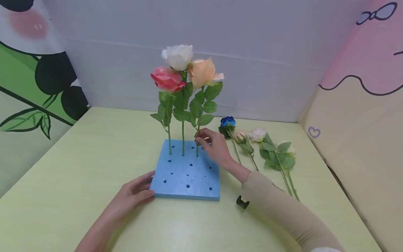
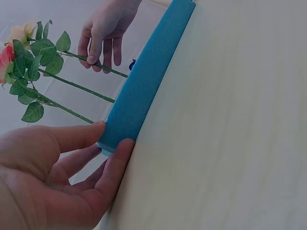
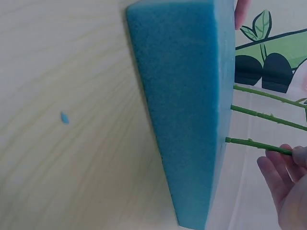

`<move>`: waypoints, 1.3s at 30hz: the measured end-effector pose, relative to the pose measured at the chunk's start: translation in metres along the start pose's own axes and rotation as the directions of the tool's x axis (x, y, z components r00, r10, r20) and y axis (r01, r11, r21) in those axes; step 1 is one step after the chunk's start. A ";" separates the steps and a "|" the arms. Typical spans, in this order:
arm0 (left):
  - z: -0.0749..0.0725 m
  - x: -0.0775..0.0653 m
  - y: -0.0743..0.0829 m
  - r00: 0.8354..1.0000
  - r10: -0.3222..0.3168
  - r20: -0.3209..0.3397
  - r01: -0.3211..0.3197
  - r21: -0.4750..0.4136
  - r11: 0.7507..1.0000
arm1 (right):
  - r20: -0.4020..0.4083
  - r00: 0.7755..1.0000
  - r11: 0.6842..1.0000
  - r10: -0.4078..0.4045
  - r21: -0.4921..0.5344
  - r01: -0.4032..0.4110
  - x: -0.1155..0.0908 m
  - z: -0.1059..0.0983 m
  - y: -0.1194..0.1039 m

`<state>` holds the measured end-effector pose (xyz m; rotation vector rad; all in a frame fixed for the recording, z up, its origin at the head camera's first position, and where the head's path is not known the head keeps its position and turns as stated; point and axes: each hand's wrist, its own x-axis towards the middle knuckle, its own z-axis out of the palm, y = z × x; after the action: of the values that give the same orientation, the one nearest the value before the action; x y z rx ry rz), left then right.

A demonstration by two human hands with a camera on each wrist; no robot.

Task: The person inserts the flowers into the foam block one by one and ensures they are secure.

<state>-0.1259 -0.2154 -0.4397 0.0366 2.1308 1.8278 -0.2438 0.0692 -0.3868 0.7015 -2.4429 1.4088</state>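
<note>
A blue foam block [image 1: 177, 176] with several holes lies on the table. Upright in a row toward its far side stand a pink rose [image 1: 168, 79], a white rose [image 1: 178, 57] and a peach rose [image 1: 202, 73], their green stems in the foam. With thumb and fingertips, my right hand [image 1: 215, 146] pinches the peach rose's stem [image 3: 254, 143] a little above the block. My left hand [image 1: 133, 192] grips the near left corner of the block, thumb and fingers on either side of it in the left wrist view.
To the right lie a blue rose [image 1: 228, 121], a pale pink rose [image 1: 257, 134] and other leafy stems, partly behind my right sleeve [image 1: 277, 199]. A small black object [image 1: 242, 202] is beside the sleeve. A blue crumb [image 3: 64, 117] lies on the table [image 1: 94, 154].
</note>
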 end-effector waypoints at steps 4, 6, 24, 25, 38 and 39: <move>0.000 -0.001 -0.001 1.000 -0.013 -0.004 0.013 0.005 1.000 | 0.010 1.000 1.000 -0.013 -0.014 0.013 0.000 0.001 0.000; 0.000 -0.002 -0.001 1.000 -0.011 -0.003 0.011 0.005 1.000 | 0.009 1.000 1.000 -0.011 -0.009 0.011 0.001 0.000 0.001; 0.001 0.000 -0.003 1.000 -0.006 -0.003 0.006 -0.007 1.000 | 0.012 0.999 0.998 0.046 0.050 -0.046 -0.001 -0.001 0.005; 0.000 0.000 -0.003 1.000 -0.005 -0.003 0.005 -0.009 1.000 | 0.010 0.999 0.998 0.041 0.051 -0.041 -0.001 -0.001 0.005; -0.001 0.001 -0.002 1.000 -0.002 0.000 0.002 -0.016 1.000 | 0.014 0.999 0.999 0.029 0.026 -0.029 0.000 0.001 0.005; -0.001 0.001 -0.002 1.000 -0.005 -0.001 0.005 -0.015 1.000 | 0.014 1.000 0.999 0.026 0.024 -0.027 0.000 0.002 0.005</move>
<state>-0.1268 -0.2162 -0.4417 0.0275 2.1158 1.8412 -0.2461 0.0701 -0.3917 0.6885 -2.4586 1.4498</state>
